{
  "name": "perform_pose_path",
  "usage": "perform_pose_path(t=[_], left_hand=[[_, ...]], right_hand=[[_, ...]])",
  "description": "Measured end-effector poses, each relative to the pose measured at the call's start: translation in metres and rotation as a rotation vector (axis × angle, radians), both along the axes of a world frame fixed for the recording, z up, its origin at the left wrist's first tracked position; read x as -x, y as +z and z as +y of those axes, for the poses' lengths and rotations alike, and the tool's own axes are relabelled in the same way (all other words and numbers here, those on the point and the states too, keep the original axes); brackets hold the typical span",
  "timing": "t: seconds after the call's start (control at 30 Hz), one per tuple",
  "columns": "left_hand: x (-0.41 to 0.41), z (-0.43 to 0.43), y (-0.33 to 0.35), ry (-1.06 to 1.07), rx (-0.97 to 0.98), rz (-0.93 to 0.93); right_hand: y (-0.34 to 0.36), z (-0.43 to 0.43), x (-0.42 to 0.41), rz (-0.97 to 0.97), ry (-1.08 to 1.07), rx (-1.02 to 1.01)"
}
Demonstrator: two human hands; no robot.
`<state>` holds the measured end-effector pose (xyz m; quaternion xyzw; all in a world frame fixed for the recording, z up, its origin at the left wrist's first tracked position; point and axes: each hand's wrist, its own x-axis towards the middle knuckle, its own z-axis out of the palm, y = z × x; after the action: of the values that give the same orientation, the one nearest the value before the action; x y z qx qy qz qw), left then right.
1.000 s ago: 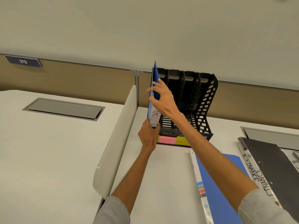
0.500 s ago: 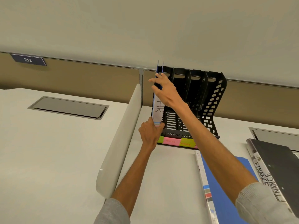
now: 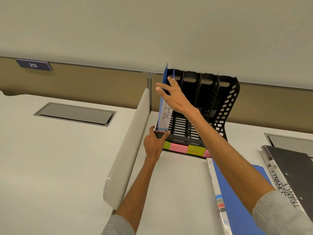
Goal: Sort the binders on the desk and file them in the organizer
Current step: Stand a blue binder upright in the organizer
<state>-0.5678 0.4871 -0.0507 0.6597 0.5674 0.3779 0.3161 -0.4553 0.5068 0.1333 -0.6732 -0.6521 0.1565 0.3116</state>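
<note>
Risks HR binder (image 3: 165, 114) tipping out of organizer's (image 3: 227, 106) left slot: right hand (image 3: 176, 97) splayed open, left hand (image 3: 153, 145) only touching its foot.

The blue HR binder (image 3: 165, 116) stands nearly upright in the leftmost slot of the black perforated four-slot organizer (image 3: 227, 106). Its white spine faces out with "HR" handwritten on it. Green, pink and yellow sticky labels (image 3: 194, 150) line the organizer's front edge. A second blue binder (image 3: 237, 192) lies flat on the desk (image 3: 177, 184) in front of the organizer. A black binder (image 3: 291, 170) with "FINANCE" on its spine lies just to its right.
</note>
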Motion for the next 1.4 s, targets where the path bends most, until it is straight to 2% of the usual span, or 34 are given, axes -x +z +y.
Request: perform_pose_path(t=[0.37,0.57,0.83,1.1,1.3,1.4], left_hand=[[-0.013,-0.011,0.008,0.004,0.018,0.15],[-0.013,-0.022,0.01,0.036,0.017,0.106],[-0.009,-0.03,0.01,-0.008,0.049,0.088],[-0.002,-0.038,0.002,-0.025,0.059,-0.027],[0.012,-0.053,-0.001,0.051,-0.045,0.045],[0.02,-0.068,-0.007,0.03,-0.018,0.138]], right_hand=[[0.001,-0.003,0.011,0.095,-0.011,-0.013],[0.003,-0.013,0.002,0.149,0.02,-0.009],[-0.002,-0.023,-0.006,0.047,0.003,-0.015],[-0.008,-0.032,-0.011,0.026,-0.001,-0.088],[-0.02,-0.057,-0.028,0.029,-0.072,-0.2],[-0.038,-0.08,-0.036,0.056,-0.091,-0.236]])
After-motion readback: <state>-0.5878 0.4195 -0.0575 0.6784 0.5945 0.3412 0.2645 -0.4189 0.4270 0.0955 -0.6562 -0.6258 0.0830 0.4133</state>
